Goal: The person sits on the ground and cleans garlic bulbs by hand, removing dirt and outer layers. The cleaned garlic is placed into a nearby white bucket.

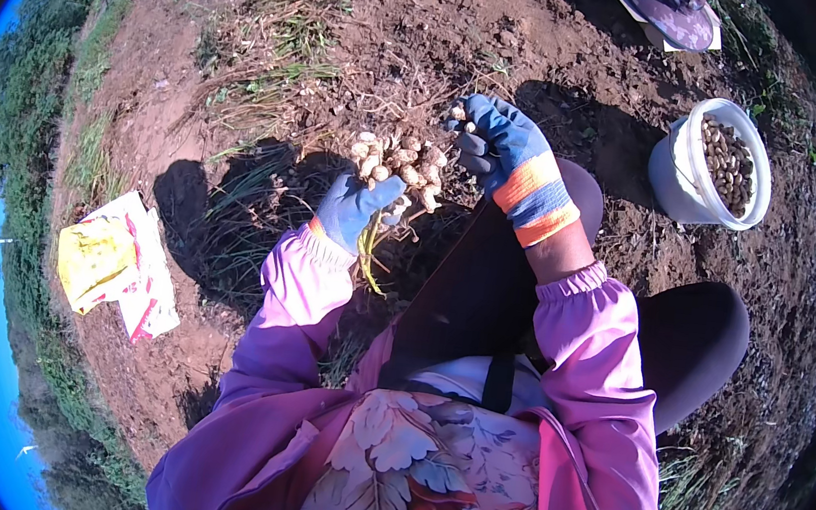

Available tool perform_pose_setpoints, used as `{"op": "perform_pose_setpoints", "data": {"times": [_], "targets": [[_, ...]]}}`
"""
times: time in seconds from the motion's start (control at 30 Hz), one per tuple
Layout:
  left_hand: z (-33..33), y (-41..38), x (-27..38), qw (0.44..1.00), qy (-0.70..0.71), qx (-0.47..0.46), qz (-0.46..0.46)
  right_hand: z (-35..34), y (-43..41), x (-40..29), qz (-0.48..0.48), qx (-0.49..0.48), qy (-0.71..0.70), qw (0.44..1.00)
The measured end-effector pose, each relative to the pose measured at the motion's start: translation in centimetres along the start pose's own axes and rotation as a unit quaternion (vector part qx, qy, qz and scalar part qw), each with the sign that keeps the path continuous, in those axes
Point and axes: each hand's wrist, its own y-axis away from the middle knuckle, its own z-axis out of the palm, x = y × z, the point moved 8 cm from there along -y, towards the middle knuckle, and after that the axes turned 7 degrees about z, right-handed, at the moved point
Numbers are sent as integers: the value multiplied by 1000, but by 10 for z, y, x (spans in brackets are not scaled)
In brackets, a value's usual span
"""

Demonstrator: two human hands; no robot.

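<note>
My left hand [357,208], in a blue coated glove, grips a peanut plant just below its cluster of pods [399,163]; the yellow-green stems [372,251] hang down beneath the fist. To the right of the cluster is my right hand [500,144], in a blue glove with an orange and blue cuff. Its fingers are curled around a few loose peanut pods [459,113]. The two hands are apart, with the cluster between them.
A white plastic bucket [670,171] holding peanuts stands on the soil at the right. Pulled plants [268,88] lie beyond my left hand. Yellow and white bags [98,257] lie at the left. A patterned hat [680,18] rests at the top right.
</note>
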Motion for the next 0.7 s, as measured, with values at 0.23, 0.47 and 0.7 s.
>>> {"op": "perform_pose_setpoints", "data": {"times": [0.23, 0.47, 0.7], "targets": [[-27, 6, 11, 995, -20, 77, 67, 15, 10, -2, -22, 12, 139, 990], [-10, 7, 19, 998, 36, 31, 52, 45, 17, 12, -72, -101, 383, 915], [5, 2, 28, 975, -147, -11, 164, 46, 16, 27, 25, -96, 394, 914]]}}
